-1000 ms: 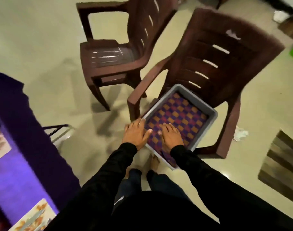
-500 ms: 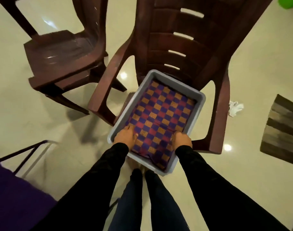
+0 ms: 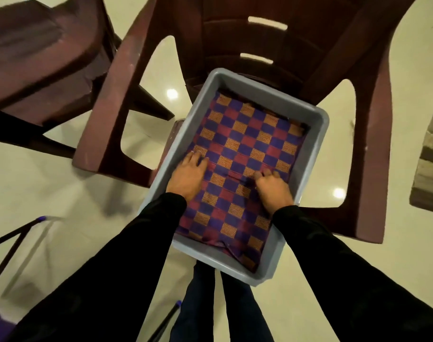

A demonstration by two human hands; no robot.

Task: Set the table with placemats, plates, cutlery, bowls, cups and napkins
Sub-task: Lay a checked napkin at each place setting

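While both hands work inside the bin:
Placemats: checkered placemats point(image 3: 250, 154) fill grey bin point(image 3: 319, 149) on brown chair point(image 3: 368, 134).
Left hand point(image 3: 188, 176): flat, fingers toward 12 o'clock.
Right hand point(image 3: 272, 186): fingers curled, pinching cloth.
Risk: uneven lifting could slide the overhanging bin off.

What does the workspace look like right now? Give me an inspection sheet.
Surface: a brown plastic chair serves as the stand; a grey tub rests on its seat and overhangs the front edge.
Job's things: checkered placemats in purple, red and orange fill the tub; no plates, cutlery, bowls, cups or napkins seen.
Clutter: nothing seen.
Hands: left hand lies flat on the placemats near the tub's left wall; right hand has fingers curled into the fabric, bunching it.
Cables: nothing seen.
Surroundings: second brown chair at left, glossy pale floor, striped rug at right, dark metal frame at lower left.
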